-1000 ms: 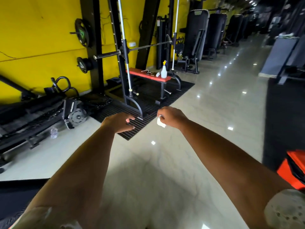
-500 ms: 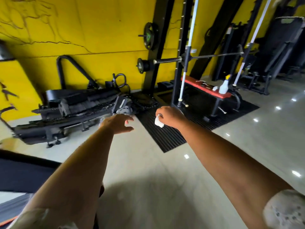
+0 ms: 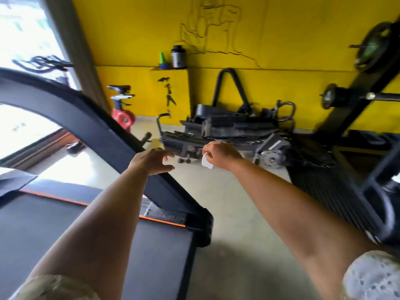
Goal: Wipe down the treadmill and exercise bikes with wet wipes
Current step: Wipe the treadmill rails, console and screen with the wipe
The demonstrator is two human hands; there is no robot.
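A black treadmill (image 3: 65,230) with orange trim fills the lower left, its dark curved upright (image 3: 91,126) slanting down to the base. My left hand (image 3: 151,161) hovers with fingers spread just over that upright. My right hand (image 3: 220,154) is beside it to the right and pinches a small white wet wipe (image 3: 206,163) that hangs below the fingers. A red and black exercise bike (image 3: 122,113) stands by the yellow wall beyond the treadmill. Another bike's handlebars (image 3: 43,62) show blurred against the bright window at the left.
A dismantled black treadmill frame (image 3: 227,131) lies on the floor along the yellow wall. A black rack with weight plates (image 3: 376,48) and a ribbed black mat (image 3: 337,195) stand at the right. A dark jar (image 3: 178,56) and a green cone (image 3: 162,59) sit on a wall ledge.
The view has swung left, from the bench and rack to the treadmill and bike. Both arms stay stretched forward, the right hand still holding the wipe; my left hand now hovers over the treadmill upright.
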